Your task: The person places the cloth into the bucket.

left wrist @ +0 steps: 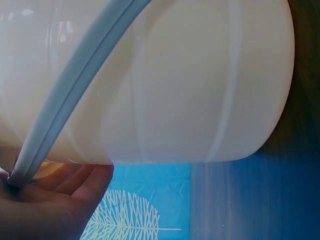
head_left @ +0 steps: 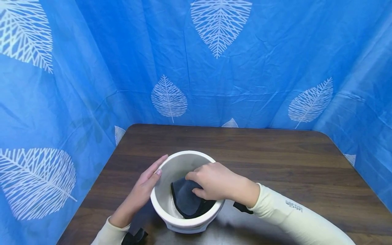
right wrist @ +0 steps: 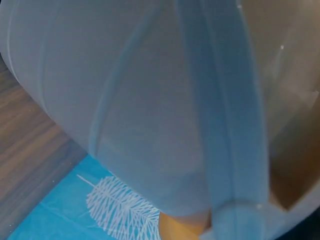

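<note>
A white bucket [head_left: 183,223] stands upright near the front of the table, with a dark grey cloth [head_left: 186,199] edged in black inside it. My right hand [head_left: 211,182] reaches in over the right rim, fingers curled, pinching the cloth's upper part; its fingertips are partly hidden. On the left side, my left hand [head_left: 145,185] holds the bucket by the rim, thumb over the edge and fingers along the outer wall. The left wrist view shows those fingers below the bucket wall [left wrist: 175,85], beside the curved handle [left wrist: 75,92]. The right wrist view shows the handle [right wrist: 225,115] but not the hand.
The dark wooden table [head_left: 260,149] extends behind and to the right of the bucket. A blue curtain [head_left: 260,75] with white leaf prints hangs around its back and sides. Pale sleeves [head_left: 294,214] cover both forearms.
</note>
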